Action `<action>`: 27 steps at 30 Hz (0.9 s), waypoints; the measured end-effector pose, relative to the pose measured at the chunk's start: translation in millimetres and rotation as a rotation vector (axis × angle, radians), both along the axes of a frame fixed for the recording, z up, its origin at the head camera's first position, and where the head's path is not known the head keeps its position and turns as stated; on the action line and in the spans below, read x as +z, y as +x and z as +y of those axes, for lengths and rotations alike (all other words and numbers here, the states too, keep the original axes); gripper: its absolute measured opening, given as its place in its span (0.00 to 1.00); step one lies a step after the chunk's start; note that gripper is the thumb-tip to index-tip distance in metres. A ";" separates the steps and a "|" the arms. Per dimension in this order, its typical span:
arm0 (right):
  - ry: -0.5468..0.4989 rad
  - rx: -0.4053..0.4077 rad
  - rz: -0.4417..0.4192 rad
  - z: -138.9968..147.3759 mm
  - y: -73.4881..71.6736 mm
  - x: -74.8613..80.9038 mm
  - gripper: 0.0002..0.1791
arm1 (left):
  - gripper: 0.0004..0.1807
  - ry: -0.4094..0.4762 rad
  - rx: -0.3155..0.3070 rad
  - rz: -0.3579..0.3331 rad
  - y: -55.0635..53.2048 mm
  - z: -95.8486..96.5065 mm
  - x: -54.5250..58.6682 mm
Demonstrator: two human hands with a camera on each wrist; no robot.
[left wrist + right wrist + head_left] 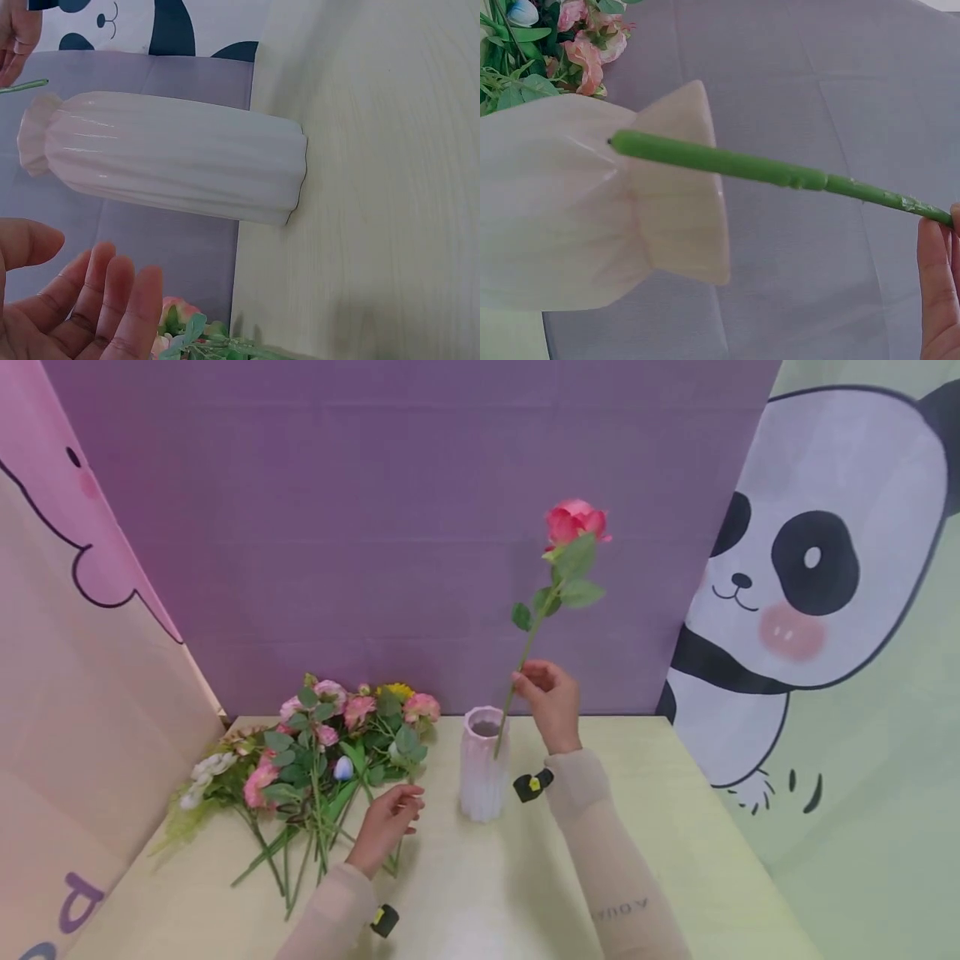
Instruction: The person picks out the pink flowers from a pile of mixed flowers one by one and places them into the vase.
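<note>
Between thumb and fingers, my right hand [552, 703] pinches the green stem of a pink artificial flower [576, 522], its bloom upright and leaning right. The stem's lower end [630, 142] passes in front of the rim of a ribbed white-pink vase [482, 777], outside its mouth. Upright on the table, the vase lies on its side in the rotated left wrist view. My left hand [390, 822], fingers loosely bent and holding nothing, hovers left of the vase near the cut ends of a flower pile. In the left wrist view its fingers [112, 300] are apart from the vase.
A heap of artificial flowers [300, 760], pink, white, yellow and blue, lies on the left of the pale table [465, 893], stems toward the front. Behind rises a purple backdrop [375, 527]; a panda-printed curtain [862, 610] hangs at the right.
</note>
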State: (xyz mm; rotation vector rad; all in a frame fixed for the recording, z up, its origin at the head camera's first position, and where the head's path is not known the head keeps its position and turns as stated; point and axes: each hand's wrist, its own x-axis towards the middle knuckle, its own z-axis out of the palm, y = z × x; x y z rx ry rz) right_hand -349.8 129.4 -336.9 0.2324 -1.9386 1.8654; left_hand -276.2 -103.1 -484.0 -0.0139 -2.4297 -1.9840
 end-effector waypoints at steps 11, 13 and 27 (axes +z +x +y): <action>-0.158 0.020 0.021 1.4 -14.5 2.9 0.11 | 0.13 0.018 0.000 -0.003 -3.9 -2.0 -5.8; -0.182 0.015 0.020 1.1 -15.2 4.4 0.11 | 0.12 0.022 0.001 -0.003 -5.0 -2.2 -6.1; -0.285 -0.002 0.075 3.0 -21.4 5.8 0.10 | 0.14 0.025 0.009 -0.025 -5.4 -3.5 -5.1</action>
